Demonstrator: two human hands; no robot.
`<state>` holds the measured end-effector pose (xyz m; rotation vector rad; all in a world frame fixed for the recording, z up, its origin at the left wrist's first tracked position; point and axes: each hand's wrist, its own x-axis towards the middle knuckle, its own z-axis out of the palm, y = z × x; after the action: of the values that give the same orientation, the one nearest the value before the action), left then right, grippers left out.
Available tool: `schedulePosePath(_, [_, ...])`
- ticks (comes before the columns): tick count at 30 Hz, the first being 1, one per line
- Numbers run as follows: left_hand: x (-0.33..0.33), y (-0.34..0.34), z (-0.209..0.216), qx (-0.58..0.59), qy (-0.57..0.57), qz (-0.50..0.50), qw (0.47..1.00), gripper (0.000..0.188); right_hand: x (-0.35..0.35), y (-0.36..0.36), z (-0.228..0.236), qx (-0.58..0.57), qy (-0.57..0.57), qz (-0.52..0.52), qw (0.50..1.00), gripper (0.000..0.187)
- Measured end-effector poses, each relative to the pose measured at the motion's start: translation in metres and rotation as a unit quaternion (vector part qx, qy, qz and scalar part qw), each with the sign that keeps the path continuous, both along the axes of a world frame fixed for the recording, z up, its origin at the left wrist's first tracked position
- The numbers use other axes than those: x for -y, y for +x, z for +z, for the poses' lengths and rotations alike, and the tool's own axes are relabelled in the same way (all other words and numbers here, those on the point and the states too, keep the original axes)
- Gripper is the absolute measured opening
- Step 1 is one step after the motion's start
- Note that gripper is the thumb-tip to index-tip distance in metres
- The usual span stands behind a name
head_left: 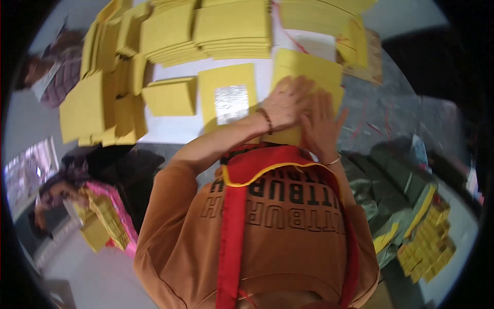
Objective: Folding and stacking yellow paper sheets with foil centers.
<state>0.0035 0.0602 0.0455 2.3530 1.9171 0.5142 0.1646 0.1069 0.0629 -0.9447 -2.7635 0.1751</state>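
A yellow paper sheet or stack lies on the table in front of me, and both hands rest on it. My left hand, with a beaded bracelet at the wrist, lies on the paper with its fingers stretched forward. Beside it, my right hand presses flat with fingers spread and thumb apart. The hands are close together, partly overlapping in view. Just left of them is another yellow sheet with a silver foil square on it, below my left forearm.
Folded yellow paper stacks line the table's far side. More yellow bundles stand at the left, near a smaller folded piece. Red strings lie on the grey surface at right. Another person is at far left.
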Motion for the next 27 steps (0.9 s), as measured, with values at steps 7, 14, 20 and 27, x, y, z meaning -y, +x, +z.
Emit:
schedulePosePath(7, [0.005,-0.011,0.009,0.24,0.096,-0.012,0.966,0.049,-0.001,0.008,-0.025,0.081,0.017,-0.037,0.996,0.068])
schedulePosePath(14, [0.019,0.034,0.028,-0.118,0.036,0.035,0.992,0.049,-0.024,0.02,-0.001,-0.183,-0.381,0.041,0.905,0.052])
schedulePosePath(20, [-0.013,0.012,0.034,0.027,-0.06,-0.012,0.998,0.042,-0.026,0.029,0.007,-0.523,-0.452,-0.225,0.686,0.042])
schedulePosePath(27, [0.132,-0.114,0.091,0.586,-0.106,0.14,0.791,0.028,-0.032,0.044,-0.002,-0.515,-0.471,-0.232,0.677,0.042])
